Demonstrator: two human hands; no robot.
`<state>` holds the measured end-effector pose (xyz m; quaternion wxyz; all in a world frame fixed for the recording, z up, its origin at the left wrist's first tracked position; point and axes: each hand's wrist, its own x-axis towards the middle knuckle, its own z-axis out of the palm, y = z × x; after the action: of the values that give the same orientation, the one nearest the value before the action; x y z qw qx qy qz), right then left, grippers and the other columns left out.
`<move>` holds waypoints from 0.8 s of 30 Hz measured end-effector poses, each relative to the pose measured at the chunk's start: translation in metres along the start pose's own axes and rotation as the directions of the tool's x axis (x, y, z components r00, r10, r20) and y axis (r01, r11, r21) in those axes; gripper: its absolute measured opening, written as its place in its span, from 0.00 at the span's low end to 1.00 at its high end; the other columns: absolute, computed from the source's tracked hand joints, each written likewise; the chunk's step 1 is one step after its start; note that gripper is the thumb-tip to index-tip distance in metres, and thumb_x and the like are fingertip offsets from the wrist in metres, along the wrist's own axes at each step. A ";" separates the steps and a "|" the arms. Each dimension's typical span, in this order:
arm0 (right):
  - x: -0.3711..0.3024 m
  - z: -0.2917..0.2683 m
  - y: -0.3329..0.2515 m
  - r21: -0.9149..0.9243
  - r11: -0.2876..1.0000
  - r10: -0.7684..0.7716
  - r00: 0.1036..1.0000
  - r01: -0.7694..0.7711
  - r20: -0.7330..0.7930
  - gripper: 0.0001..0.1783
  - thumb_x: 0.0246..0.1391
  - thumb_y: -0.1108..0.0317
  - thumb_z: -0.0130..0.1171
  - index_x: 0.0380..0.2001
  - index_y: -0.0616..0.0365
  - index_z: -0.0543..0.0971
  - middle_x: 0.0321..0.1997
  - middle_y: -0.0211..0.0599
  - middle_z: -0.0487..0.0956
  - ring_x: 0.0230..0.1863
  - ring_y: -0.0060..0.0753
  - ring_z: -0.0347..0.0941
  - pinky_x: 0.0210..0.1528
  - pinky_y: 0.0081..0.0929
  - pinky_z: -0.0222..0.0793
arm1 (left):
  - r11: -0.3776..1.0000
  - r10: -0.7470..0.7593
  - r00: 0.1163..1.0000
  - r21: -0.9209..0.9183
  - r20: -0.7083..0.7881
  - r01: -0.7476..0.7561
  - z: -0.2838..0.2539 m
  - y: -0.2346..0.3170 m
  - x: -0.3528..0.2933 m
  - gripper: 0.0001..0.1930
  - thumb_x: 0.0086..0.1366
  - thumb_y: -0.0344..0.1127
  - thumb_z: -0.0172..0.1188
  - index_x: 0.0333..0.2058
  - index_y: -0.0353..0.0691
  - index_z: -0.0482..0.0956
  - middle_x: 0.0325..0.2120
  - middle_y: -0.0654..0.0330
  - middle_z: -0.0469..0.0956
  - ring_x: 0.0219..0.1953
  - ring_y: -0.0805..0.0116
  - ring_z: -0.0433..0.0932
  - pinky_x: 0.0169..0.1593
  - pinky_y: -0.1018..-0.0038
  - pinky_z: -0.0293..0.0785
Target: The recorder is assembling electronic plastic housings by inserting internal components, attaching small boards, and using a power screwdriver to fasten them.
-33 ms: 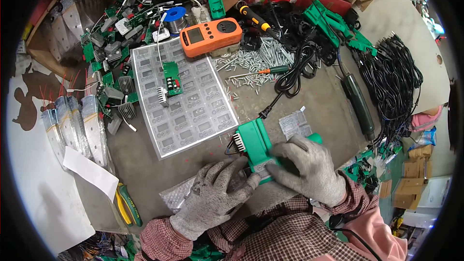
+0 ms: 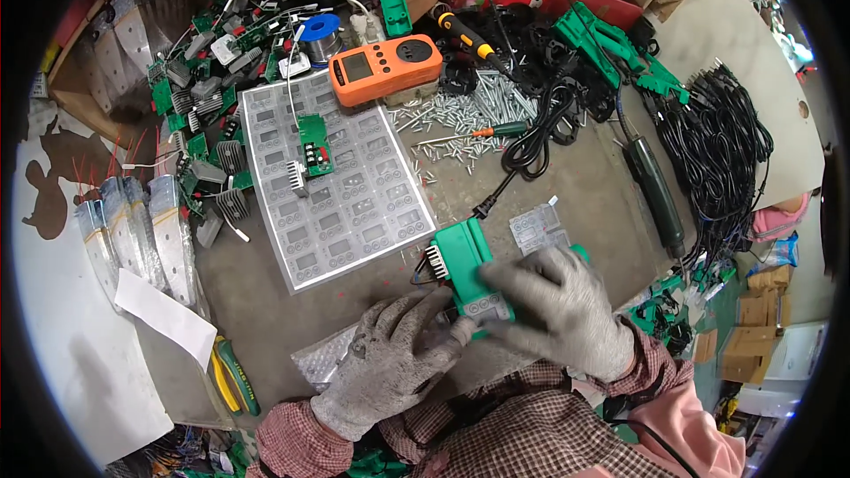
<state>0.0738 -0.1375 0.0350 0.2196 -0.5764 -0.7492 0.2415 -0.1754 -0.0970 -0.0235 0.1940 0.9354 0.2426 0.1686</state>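
A green plastic housing (image 2: 461, 252) lies in front of me, with a black power cord at its top and a finned metal heatsink (image 2: 436, 260) and thin wires at its left side. A small grey label with round symbols (image 2: 483, 305) sits on its lower end. My left hand (image 2: 390, 358), in a grey glove, steadies that lower end, thumb against it and fingers bent. My right hand (image 2: 567, 314), gloved too, hovers over the housing's right side. Its fingers are blurred but apart, with nothing visible between them.
A label sheet (image 2: 336, 212) carries a circuit board (image 2: 313, 143). Beyond are an orange meter (image 2: 386, 71), loose screws (image 2: 469, 115) and a screwdriver (image 2: 496, 130). Pliers (image 2: 232, 376) lie at left; a dark green soldering iron (image 2: 655, 195) and bundled black cords (image 2: 715, 137) are at right.
My right hand's fingertips have come off the label, and the fingers have shifted slightly left and spread. The left hand and the housing stay nearly in place.
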 end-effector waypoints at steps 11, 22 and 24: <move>-0.018 0.000 0.013 -0.370 0.888 -0.280 0.959 0.274 0.040 0.24 0.56 0.57 0.66 0.55 0.53 0.79 0.53 0.38 0.80 0.56 0.41 0.77 0.60 0.45 0.71 | 0.972 -0.151 0.985 -0.193 -0.079 0.134 -0.002 0.004 -0.001 0.34 0.55 0.38 0.74 0.59 0.42 0.71 0.60 0.53 0.72 0.61 0.48 0.71 0.64 0.54 0.67; -0.010 -0.012 0.002 -0.551 0.745 -0.281 0.926 0.376 0.253 0.25 0.56 0.61 0.57 0.56 0.61 0.76 0.48 0.39 0.81 0.54 0.40 0.78 0.58 0.41 0.72 | 0.987 -0.113 0.987 -0.131 -0.118 0.097 -0.001 0.005 -0.002 0.35 0.55 0.40 0.74 0.61 0.42 0.70 0.60 0.51 0.72 0.62 0.48 0.71 0.65 0.56 0.67; -0.009 -0.016 -0.001 -0.510 0.771 -0.269 0.921 0.382 0.282 0.25 0.57 0.61 0.57 0.56 0.61 0.76 0.48 0.40 0.81 0.54 0.41 0.78 0.58 0.40 0.72 | 0.988 -0.104 0.987 -0.130 -0.125 0.088 0.002 0.004 -0.004 0.35 0.55 0.40 0.74 0.61 0.42 0.71 0.59 0.51 0.73 0.61 0.47 0.71 0.65 0.55 0.67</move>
<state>0.0847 -0.1452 0.0479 0.0077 -0.4496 -0.8928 0.0263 -0.1765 -0.1027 -0.0245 0.2435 0.8956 0.2887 0.2350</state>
